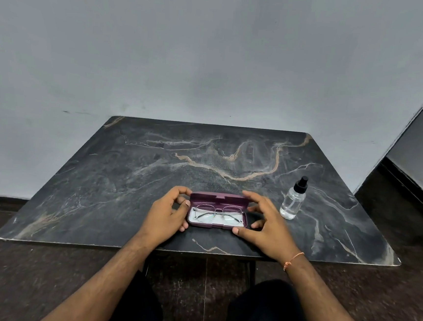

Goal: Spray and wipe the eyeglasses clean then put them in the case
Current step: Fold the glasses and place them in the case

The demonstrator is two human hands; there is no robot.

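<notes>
Here we hold the open case point(218, 213), left hand point(168, 214) and right hand point(264, 221) gripping its ends, eyeglasses point(217, 214) inside; closing the lid presumably follows.

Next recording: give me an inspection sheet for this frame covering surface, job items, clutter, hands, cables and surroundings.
Surface: dark marble-patterned table, veined.
Job's things: eyeglasses lie folded on a white cloth inside the open maroon case; clear spray bottle with black cap stands upright to the right, apart from the case.
Clutter: nothing seen.
Hands: left hand and right hand flank the case ends, fingers curled at its edges; firm grip cannot be told.
Cables: nothing seen.
Surroundings: plain grey wall, dark speckled floor.
</notes>
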